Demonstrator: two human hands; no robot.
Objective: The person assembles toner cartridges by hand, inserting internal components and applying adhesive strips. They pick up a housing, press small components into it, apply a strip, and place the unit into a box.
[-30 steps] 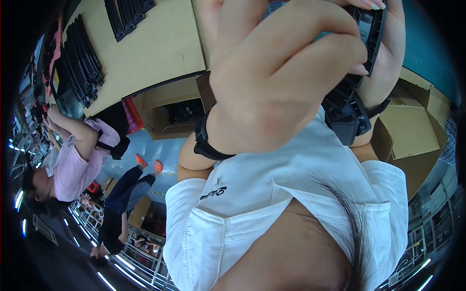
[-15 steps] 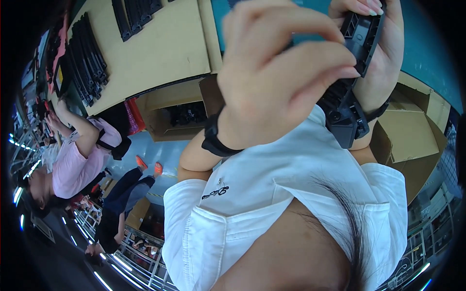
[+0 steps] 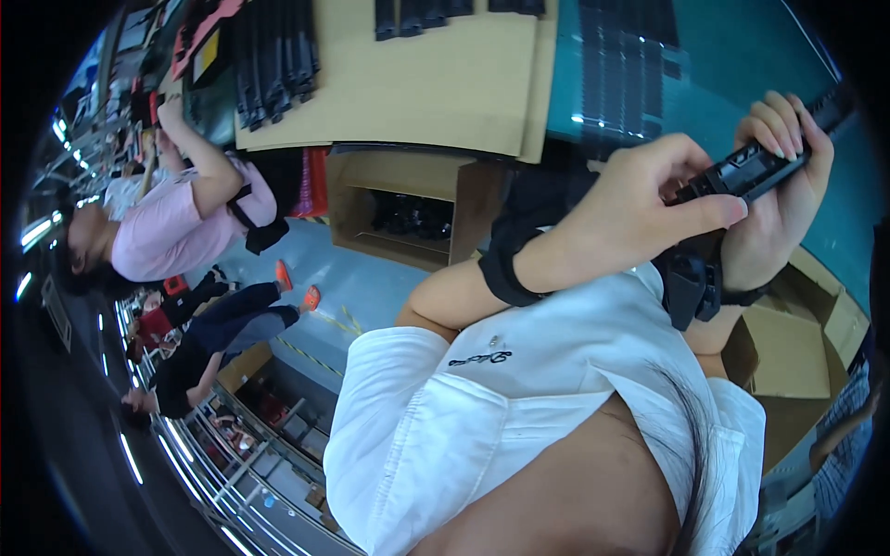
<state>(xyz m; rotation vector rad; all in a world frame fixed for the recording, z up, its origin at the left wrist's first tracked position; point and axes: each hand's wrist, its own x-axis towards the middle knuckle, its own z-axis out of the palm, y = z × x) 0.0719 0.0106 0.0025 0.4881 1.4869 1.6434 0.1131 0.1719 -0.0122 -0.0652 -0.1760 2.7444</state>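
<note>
Over the teal tabletop, at the upper right, I hold a long black plastic part with ribs and hollows, slanting up to the right. Its far end is blurred and runs past my fingers. My right hand wraps round it from the right, fingers curled over its upper side. Closed on its lower left end is my left hand, thumb along the near side and the other fingers partly hidden behind. A black blocky piece shows below, between my wrists; whether it joins the part I cannot tell.
Dark strips lie on the teal tabletop. Left of them, cardboard sheeting carries several black strips. An open carton beneath contains black pieces; another carton stands right. A pink-shirted person works at the left.
My view has shifted, so the table and cartons appear farther right. My left hand has come down onto the part's end. The part has turned from steep to a flatter slant.
</note>
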